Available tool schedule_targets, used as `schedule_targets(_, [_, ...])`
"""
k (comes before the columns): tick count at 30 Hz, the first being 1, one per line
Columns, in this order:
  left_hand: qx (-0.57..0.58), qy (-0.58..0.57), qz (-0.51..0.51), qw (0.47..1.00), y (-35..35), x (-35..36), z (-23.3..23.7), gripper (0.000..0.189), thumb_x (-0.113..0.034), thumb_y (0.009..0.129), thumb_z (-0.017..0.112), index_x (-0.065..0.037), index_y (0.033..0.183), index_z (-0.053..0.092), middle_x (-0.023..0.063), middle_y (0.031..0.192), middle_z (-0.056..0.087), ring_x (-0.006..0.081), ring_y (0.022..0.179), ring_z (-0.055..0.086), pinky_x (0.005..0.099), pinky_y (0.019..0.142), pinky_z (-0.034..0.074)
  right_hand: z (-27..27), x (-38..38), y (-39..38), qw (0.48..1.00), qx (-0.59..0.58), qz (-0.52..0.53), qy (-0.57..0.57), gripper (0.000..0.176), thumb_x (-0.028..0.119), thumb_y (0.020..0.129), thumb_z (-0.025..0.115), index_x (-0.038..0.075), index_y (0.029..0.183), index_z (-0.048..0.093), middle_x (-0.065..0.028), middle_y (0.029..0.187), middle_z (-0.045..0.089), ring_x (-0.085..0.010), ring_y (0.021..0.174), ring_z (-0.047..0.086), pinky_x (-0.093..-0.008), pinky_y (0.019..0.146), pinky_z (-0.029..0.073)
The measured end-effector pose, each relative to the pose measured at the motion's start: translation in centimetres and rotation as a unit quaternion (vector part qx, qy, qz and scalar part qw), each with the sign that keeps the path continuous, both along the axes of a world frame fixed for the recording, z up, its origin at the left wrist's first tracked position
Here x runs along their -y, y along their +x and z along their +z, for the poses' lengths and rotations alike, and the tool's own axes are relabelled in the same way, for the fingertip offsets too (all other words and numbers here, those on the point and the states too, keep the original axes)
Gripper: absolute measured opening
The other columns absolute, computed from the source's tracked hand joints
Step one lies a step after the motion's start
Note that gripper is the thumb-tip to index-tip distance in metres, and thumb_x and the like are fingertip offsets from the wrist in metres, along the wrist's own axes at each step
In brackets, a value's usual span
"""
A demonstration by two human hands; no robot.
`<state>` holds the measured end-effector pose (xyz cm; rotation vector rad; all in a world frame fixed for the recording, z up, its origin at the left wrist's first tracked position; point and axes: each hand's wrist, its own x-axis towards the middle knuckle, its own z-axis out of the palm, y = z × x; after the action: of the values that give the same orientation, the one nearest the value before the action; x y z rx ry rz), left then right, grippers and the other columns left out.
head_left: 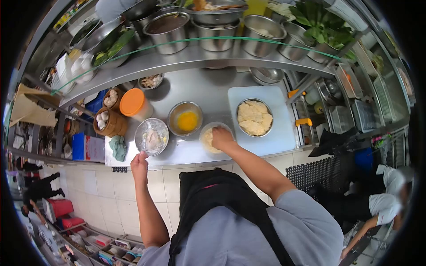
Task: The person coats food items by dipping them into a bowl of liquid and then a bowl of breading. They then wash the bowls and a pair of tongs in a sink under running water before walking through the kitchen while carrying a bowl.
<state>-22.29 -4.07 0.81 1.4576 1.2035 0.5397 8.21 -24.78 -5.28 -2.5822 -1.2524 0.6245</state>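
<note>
My left hand (140, 167) is closed at the near rim of a metal bowl (165, 144) holding white flour and a pale floured piece (153, 139). Its fingertips look whitish; what they pinch, if anything, is hidden. My right hand (222, 138) reaches down into a bowl of pale crumbs (207, 141), fingers curled and partly hidden. Between the two stands a metal bowl (171, 115) with yellow beaten egg (187, 120). On the right, a round metal pan (240, 128) full of crumb-coated pieces (254, 116) rests on a white cutting board (284, 133).
An orange-lidded tub (132, 102), bamboo steamers (113, 127) and a green cloth (118, 148) lie at the left. A steel shelf (213, 60) with several pots spans the back. Other people (385, 208) are at the lower right and far left.
</note>
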Motion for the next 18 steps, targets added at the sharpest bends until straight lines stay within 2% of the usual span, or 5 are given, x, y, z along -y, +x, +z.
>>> schedule_targets(7, [-0.002,-0.006,0.004,1.000,0.5,0.2,1.1,0.039,-0.038,0.100,0.056,-0.006,0.079,0.061,-0.0080,0.053,0.035,0.0028,0.046,0.028,0.0236,0.043,0.019,2.6,0.5,0.3,0.998,0.015,0.042,0.037,0.033,0.018,0.073,0.068,0.004,0.103,0.067,-0.0173,0.114,0.063,-0.0341,0.108,0.061,-0.0426,0.093,0.051])
schedule_targets(10, [-0.002,-0.003,0.001,1.000,0.1,0.5,0.7,0.039,-0.038,0.100,0.056,-0.006,0.080,0.061,-0.0076,0.053,0.035,0.0032,0.046,0.028,0.0237,0.043,0.019,2.9,1.2,0.9,0.990,-0.077,0.054,0.107,0.032,0.019,0.068,0.067,0.001,0.095,0.064,-0.0148,0.097,0.067,-0.0359,0.094,0.064,-0.0424,0.084,0.052])
schedule_targets(13, [-0.004,0.002,-0.005,1.000,0.4,0.5,1.2,0.038,-0.038,0.100,0.056,-0.006,0.080,0.061,-0.0076,0.053,0.036,0.0036,0.047,0.029,0.0237,0.044,0.020,2.6,1.0,2.1,0.984,-0.119,0.066,0.111,0.028,0.018,0.070,0.068,0.002,0.092,0.061,-0.0104,0.085,0.066,-0.0268,0.083,0.065,-0.0369,0.074,0.053])
schedule_targets(15, [-0.010,-0.006,-0.005,1.000,0.4,0.9,1.2,0.038,-0.038,0.099,0.056,-0.006,0.080,0.061,-0.0076,0.054,0.036,0.0037,0.047,0.029,0.0236,0.044,0.020,2.6,1.4,3.0,0.919,-0.359,-0.008,0.159,0.023,0.013,0.075,0.068,0.003,0.094,0.059,-0.0049,0.083,0.064,-0.0151,0.075,0.063,-0.0287,0.066,0.052])
schedule_targets(18, [-0.017,0.002,0.001,1.000,0.2,0.6,1.0,0.037,-0.039,0.100,0.056,-0.007,0.082,0.062,-0.0080,0.054,0.036,0.0031,0.047,0.029,0.0232,0.043,0.020,4.0,2.8,4.6,0.832,-0.505,-0.075,0.217,0.029,0.013,0.077,0.073,0.002,0.100,0.060,-0.0052,0.087,0.064,-0.0112,0.075,0.062,-0.0264,0.062,0.053])
